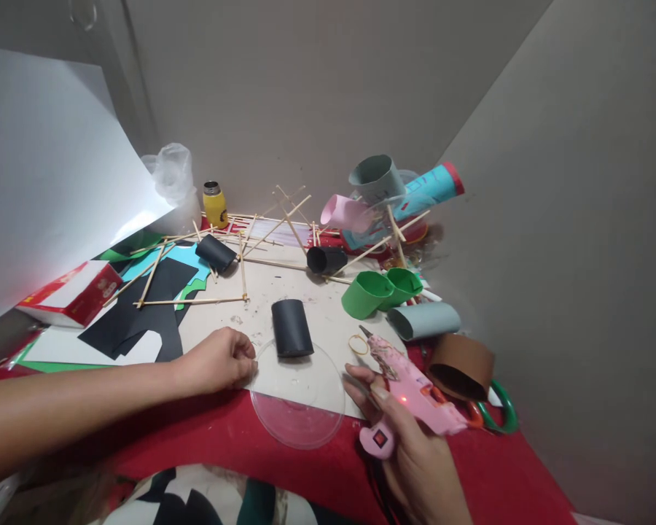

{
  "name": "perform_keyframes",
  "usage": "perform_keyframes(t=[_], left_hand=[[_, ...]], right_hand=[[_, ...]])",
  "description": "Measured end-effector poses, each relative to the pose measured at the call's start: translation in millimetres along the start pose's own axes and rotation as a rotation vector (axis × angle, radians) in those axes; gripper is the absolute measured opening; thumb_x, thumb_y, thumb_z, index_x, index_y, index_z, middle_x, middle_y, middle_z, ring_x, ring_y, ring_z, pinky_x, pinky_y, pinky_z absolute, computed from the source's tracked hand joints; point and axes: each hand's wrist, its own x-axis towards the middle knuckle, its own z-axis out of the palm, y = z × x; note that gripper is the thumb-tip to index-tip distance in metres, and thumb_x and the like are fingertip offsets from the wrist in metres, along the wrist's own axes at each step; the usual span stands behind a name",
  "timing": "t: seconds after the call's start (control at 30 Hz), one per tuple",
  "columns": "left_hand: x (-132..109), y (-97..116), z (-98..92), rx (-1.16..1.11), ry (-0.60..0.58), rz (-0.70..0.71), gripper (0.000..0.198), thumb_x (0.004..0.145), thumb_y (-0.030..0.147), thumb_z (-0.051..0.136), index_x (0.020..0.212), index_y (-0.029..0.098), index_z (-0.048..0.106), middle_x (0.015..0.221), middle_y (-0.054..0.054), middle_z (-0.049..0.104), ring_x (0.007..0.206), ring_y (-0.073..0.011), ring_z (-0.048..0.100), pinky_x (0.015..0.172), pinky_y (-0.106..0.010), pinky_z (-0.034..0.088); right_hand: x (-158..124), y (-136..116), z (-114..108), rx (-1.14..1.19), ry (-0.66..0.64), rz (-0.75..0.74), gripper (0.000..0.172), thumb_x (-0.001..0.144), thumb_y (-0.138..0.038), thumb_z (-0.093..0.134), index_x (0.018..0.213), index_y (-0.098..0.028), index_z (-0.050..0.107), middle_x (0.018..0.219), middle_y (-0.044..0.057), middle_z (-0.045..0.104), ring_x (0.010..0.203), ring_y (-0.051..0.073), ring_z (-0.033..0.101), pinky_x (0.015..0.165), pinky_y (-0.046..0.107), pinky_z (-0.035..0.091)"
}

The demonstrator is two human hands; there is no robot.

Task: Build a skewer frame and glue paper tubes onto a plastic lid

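Note:
My right hand (418, 459) is wrapped round a pink hot glue gun (410, 383), whose dark nozzle points up and to the left; a small orange light glows on its side. My left hand (224, 357) has its fingers curled closed at the left rim of a round clear plastic lid (298, 423), pinching it. The lid lies over the board's front edge. On its far part rests a black paper tube (292, 328), lying on its side. A thin yellow rubber band (358, 345) lies near the nozzle.
Green paper rings (367, 295), a grey tube (425, 321), a brown ring (462, 366) and green-handled scissors (506, 408) line the right. Bamboo stick frames (245, 277) stand behind. Black paper sheets (158, 292), a red-white box (71, 292) and a yellow bottle (215, 205) are left.

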Motion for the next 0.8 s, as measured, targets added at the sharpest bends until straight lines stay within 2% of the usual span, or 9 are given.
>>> perform_keyframes(t=[0.13, 0.23, 0.4, 0.57, 0.7, 0.8], left_hand=[[-12.5, 2.5, 8.6, -0.251, 0.002, -0.170, 0.027, 0.062, 0.029, 0.069, 0.082, 0.015, 0.056, 0.058, 0.001, 0.062, 0.051, -0.0139, 0.060, 0.049, -0.025, 0.049], [-17.7, 3.5, 15.8, -0.317, -0.012, -0.176, 0.024, 0.064, 0.029, 0.069, 0.076, 0.015, 0.054, 0.056, 0.002, 0.060, 0.048, -0.0110, 0.058, 0.047, -0.023, 0.050], [-16.2, -1.9, 19.9, -0.290, -0.064, -0.154, 0.026, 0.065, 0.034, 0.069, 0.067, 0.016, 0.051, 0.053, 0.003, 0.058, 0.040, -0.0076, 0.051, 0.041, -0.020, 0.046], [-11.3, -7.5, 12.1, -0.307, -0.139, -0.101, 0.033, 0.066, 0.043, 0.070, 0.068, 0.016, 0.051, 0.052, 0.004, 0.056, 0.038, -0.0060, 0.048, 0.039, -0.019, 0.043], [-6.7, -6.7, 1.1, -0.301, -0.142, -0.066, 0.038, 0.065, 0.046, 0.072, 0.067, 0.016, 0.049, 0.052, 0.004, 0.055, 0.039, -0.0055, 0.047, 0.042, -0.020, 0.042], [1.9, -7.1, -9.9, -0.330, -0.139, -0.065, 0.040, 0.066, 0.047, 0.073, 0.069, 0.017, 0.048, 0.052, 0.005, 0.054, 0.039, -0.0061, 0.046, 0.042, -0.021, 0.040]], right_hand=[[0.7, 2.1, -3.8, -0.055, -0.054, -0.017, 0.033, 0.067, -0.037, 0.076, 0.097, -0.023, 0.075, 0.122, 0.007, 0.068, 0.123, 0.033, 0.055, 0.103, 0.046, 0.047], [0.8, -1.9, -0.9, -0.018, -0.047, 0.010, 0.033, 0.067, -0.036, 0.077, 0.097, -0.021, 0.075, 0.121, 0.008, 0.068, 0.122, 0.032, 0.056, 0.105, 0.045, 0.045], [-2.4, -14.7, 13.8, 0.136, 0.058, 0.142, 0.032, 0.071, -0.042, 0.074, 0.095, -0.021, 0.074, 0.115, 0.006, 0.070, 0.114, 0.029, 0.062, 0.102, 0.041, 0.048], [-3.4, -20.6, 18.3, 0.236, 0.080, 0.225, 0.038, 0.065, -0.042, 0.080, 0.095, -0.021, 0.073, 0.110, 0.005, 0.072, 0.113, 0.030, 0.062, 0.103, 0.040, 0.046], [-1.2, -19.8, 11.2, 0.180, 0.014, 0.169, 0.037, 0.071, -0.041, 0.076, 0.102, -0.020, 0.072, 0.115, 0.009, 0.070, 0.110, 0.031, 0.064, 0.100, 0.042, 0.049], [1.5, -22.3, 0.7, 0.020, -0.041, 0.066, 0.038, 0.079, -0.043, 0.068, 0.111, -0.023, 0.070, 0.121, 0.009, 0.068, 0.104, 0.031, 0.067, 0.094, 0.044, 0.054]])
